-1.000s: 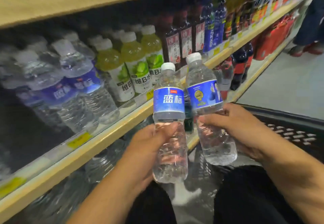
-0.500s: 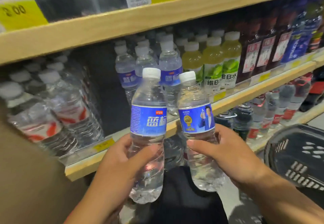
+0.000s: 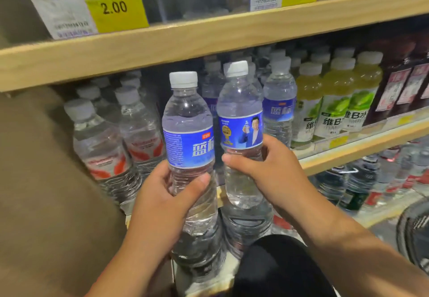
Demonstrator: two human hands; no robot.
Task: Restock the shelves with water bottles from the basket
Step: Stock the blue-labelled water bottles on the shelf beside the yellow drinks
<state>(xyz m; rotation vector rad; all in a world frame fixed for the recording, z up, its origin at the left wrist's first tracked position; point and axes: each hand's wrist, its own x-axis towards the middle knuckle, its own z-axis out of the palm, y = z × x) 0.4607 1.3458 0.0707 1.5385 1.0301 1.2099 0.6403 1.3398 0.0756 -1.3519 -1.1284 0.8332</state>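
The left hand point(image 3: 162, 199) grips the left bottle point(image 3: 188, 120) below its blue label, with the thumb across the front. Just right of it, the right hand point(image 3: 269, 171) wraps the right bottle point(image 3: 239, 101) at the label's lower edge. Both bottles are upright and nearly touching, in front of the shelf point(image 3: 348, 152). Behind them stand blue-label bottles point(image 3: 279, 101). Left of the grip are red-label bottles point(image 3: 102, 143), and far right is the basket point(image 3: 415, 234).

Black trousers point(image 3: 278, 271), bare forearms point(image 3: 348, 238)
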